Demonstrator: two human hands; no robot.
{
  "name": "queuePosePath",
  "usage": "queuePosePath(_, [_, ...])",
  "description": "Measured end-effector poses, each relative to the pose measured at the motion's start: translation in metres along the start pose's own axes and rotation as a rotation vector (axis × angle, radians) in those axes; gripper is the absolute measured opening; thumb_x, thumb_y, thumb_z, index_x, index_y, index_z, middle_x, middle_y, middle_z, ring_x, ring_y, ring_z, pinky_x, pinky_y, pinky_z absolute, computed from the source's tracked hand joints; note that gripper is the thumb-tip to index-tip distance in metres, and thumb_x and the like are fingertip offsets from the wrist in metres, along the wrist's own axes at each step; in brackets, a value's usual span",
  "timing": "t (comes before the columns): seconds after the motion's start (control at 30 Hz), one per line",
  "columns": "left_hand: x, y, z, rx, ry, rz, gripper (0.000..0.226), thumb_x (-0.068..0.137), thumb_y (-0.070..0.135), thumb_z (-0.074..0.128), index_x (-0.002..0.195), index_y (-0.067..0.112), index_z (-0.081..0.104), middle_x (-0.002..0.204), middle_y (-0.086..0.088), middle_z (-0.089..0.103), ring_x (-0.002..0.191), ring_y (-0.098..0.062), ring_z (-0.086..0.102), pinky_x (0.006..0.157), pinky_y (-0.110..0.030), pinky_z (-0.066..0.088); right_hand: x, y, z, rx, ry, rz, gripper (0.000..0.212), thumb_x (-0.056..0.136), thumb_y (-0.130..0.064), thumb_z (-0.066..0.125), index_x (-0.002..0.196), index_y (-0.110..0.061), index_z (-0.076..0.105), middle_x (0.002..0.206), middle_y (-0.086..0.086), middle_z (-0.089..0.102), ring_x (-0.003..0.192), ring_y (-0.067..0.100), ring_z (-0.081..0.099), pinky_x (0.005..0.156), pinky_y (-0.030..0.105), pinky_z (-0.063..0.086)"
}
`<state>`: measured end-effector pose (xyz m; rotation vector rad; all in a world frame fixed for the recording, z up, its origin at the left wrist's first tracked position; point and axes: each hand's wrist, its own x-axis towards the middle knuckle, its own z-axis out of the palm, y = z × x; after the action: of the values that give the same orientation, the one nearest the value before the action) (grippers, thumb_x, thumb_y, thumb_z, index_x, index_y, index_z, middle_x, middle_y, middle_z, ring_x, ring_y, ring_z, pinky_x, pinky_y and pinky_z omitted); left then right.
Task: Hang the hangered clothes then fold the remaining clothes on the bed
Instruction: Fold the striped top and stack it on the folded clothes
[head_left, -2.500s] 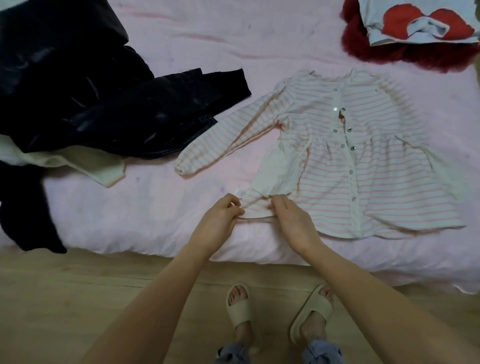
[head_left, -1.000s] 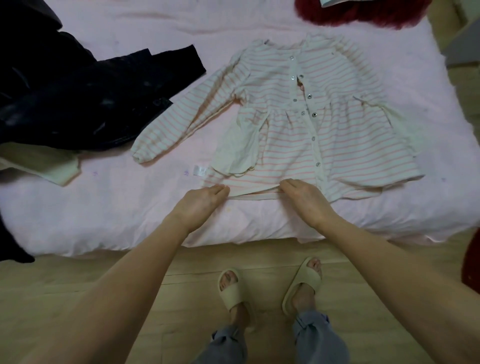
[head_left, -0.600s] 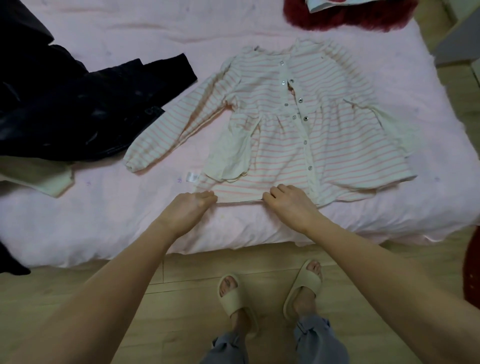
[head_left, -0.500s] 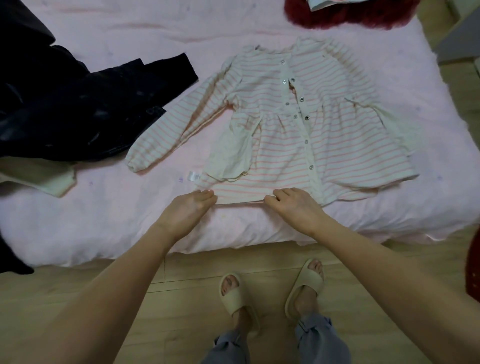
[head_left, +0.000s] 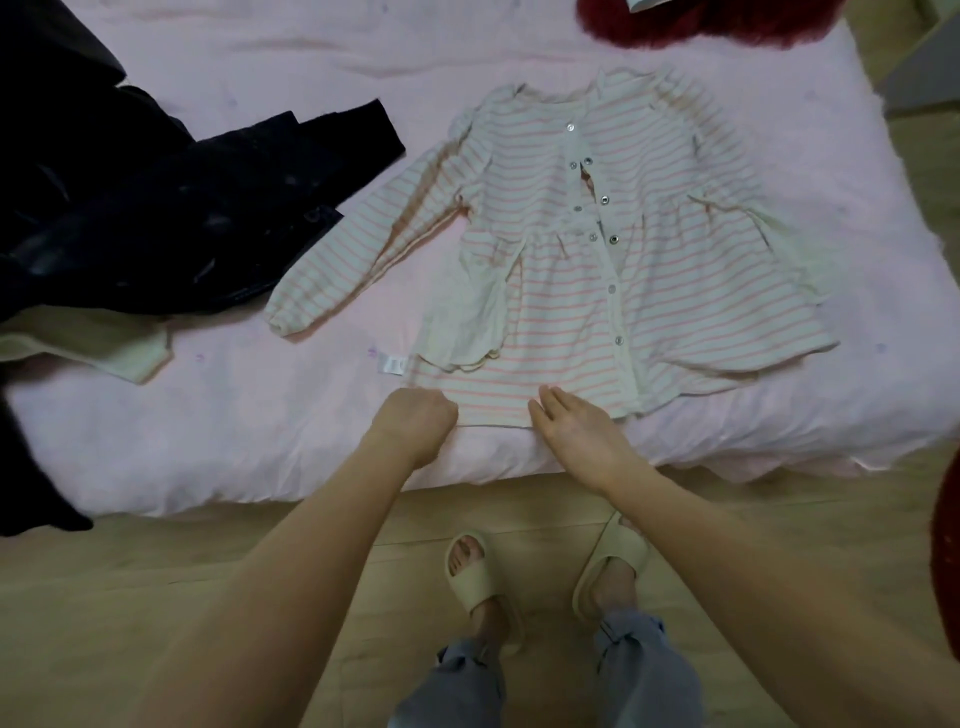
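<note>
**Striped top laid flat at the bed's near edge**

A striped top lies face up on the pink bed, spread out with its neck toward the far side and its hem at the near edge. Its pink and cream stripes run across, and a row of snaps goes down the front, the upper ones undone. One sleeve stretches out to the left and near, its cuff lying flat on the sheet; the other sleeve is folded in over the right side of the body. A plain cream pocket hangs loose on the left half, and a small white label pokes out beside the hem.

The person stands at the bed's near side in cream slippers on a wooden floor. The left hand is at the hem's left corner, fingers curled under into a narrow grip; whether cloth is caught inside it I cannot tell. The right hand lies open on the hem just beside it, fingers straight and pressing the cloth flat, holding nothing.

To the left, a heap of black clothes lies on the bed, well apart from the top's body, with the sleeve close to it. A cream garment sticks out from beneath the heap. At the far edge sits a dark red furry thing.
</note>
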<state>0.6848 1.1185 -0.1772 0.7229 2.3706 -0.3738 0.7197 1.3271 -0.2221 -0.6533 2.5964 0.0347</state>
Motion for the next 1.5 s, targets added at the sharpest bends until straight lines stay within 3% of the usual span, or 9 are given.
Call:
queuePosePath(0.13, [0.029, -0.014, -0.019, -0.49, 0.497, -0.24, 0.027, 0.097, 0.021, 0.041, 0.111, 0.014, 0.064, 0.107, -0.009, 0.066, 0.098, -0.031, 0.06, 0.072, -0.037, 0.046, -0.001, 0.001, -0.001, 0.029, 0.21, -0.066, 0.022, 0.075, -0.027, 0.066, 0.072, -0.005, 0.07, 0.082, 0.018, 0.07, 0.072, 0.033, 0.068, 0.054, 0.034, 0.052])
queuePosePath(0.23, [0.056, -0.024, -0.015, -0.613, 0.829, -0.233, 0.035, 0.095, 0.009, 0.05, 0.128, 0.007, 0.059, 0.123, -0.015, 0.062, 0.115, -0.037, 0.053, 0.086, -0.046, 0.05, 0.014, 0.0, -0.013, 0.243, 0.509, 0.049, 0.037, 0.092, -0.028, 0.041, 0.08, -0.006, 0.069, 0.081, 0.012, 0.068, 0.076, 0.032, 0.065, 0.06, 0.035, 0.051])
queuePosePath(0.33, [0.075, -0.026, 0.004, -0.299, 0.531, -0.013, 0.054, 0.103, 0.023, 0.038, 0.153, 0.013, 0.02, 0.16, -0.01, 0.017, 0.147, -0.032, 0.015, 0.119, -0.046, 0.016, 0.042, 0.004, -0.018, 0.224, 0.398, 0.12, 0.053, 0.098, -0.034, 0.033, 0.143, -0.007, 0.042, 0.15, 0.015, 0.039, 0.139, 0.031, 0.035, 0.112, 0.042, 0.031])
queuePosePath(0.5, [0.079, -0.039, 0.028, -0.252, 0.106, -0.187, 0.066, 0.101, 0.052, 0.014, 0.151, 0.023, -0.017, 0.158, 0.004, -0.022, 0.147, -0.026, -0.016, 0.119, -0.044, -0.008, 0.053, 0.04, 0.0, 0.123, 0.016, 0.158, 0.07, 0.091, -0.059, -0.003, 0.152, -0.027, -0.013, 0.16, -0.003, -0.017, 0.147, 0.016, -0.017, 0.118, 0.035, -0.015])
queuePosePath(0.63, [0.079, -0.026, -0.003, -0.14, 0.04, -0.282, 0.063, 0.102, 0.042, 0.024, 0.154, 0.014, 0.003, 0.162, -0.008, 0.002, 0.147, -0.037, 0.001, 0.117, -0.052, -0.006, 0.033, 0.04, -0.015, 0.176, -0.053, 0.197, 0.064, 0.101, -0.047, 0.015, 0.154, -0.012, 0.008, 0.162, 0.003, 0.0, 0.149, 0.018, -0.003, 0.12, 0.039, -0.005])
queuePosePath(0.77, [0.073, 0.023, -0.062, -0.114, 0.259, -0.144, 0.034, 0.096, 0.019, 0.038, 0.125, 0.01, 0.054, 0.126, -0.009, 0.057, 0.126, -0.03, 0.044, 0.114, -0.044, 0.019, -0.014, 0.06, -0.042, 0.301, 0.427, 0.147, 0.042, 0.094, -0.025, 0.031, 0.108, -0.004, 0.066, 0.119, 0.012, 0.063, 0.115, 0.029, 0.056, 0.11, 0.041, 0.031])
queuePosePath(1.07, [0.112, 0.176, -0.092, -0.451, 0.601, 0.403, 0.025, 0.08, 0.016, 0.065, 0.104, 0.01, 0.064, 0.096, -0.008, 0.063, 0.084, -0.028, 0.058, 0.061, -0.033, 0.044, -0.108, 0.205, -0.014, 0.434, 0.555, 0.56, 0.056, 0.075, -0.001, 0.055, 0.131, -0.002, 0.048, 0.131, 0.019, 0.049, 0.12, 0.035, 0.046, 0.1, 0.043, 0.041])
queuePosePath(1.3, [0.166, 0.258, -0.118, -0.772, 0.681, 0.12, 0.061, 0.086, 0.037, 0.056, 0.139, 0.008, 0.045, 0.132, -0.01, 0.054, 0.114, -0.027, 0.053, 0.092, -0.037, 0.045, -0.099, 0.261, 0.002, 1.249, 0.559, 0.721, 0.005, 0.081, -0.009, 0.069, 0.081, -0.009, 0.063, 0.074, -0.003, 0.065, 0.074, 0.012, 0.06, 0.071, 0.022, 0.044])
queuePosePath(1.5, [0.192, 0.248, -0.147, -1.216, 0.651, -0.225, 0.031, 0.095, 0.035, 0.046, 0.079, 0.012, 0.059, 0.07, -0.001, 0.062, 0.069, -0.023, 0.059, 0.061, -0.034, 0.041, -0.091, 0.282, -0.018, 1.389, 0.689, 0.597, 0.014, 0.084, 0.002, 0.063, 0.086, -0.011, 0.067, 0.084, -0.001, 0.068, 0.086, 0.013, 0.065, 0.081, 0.02, 0.051])
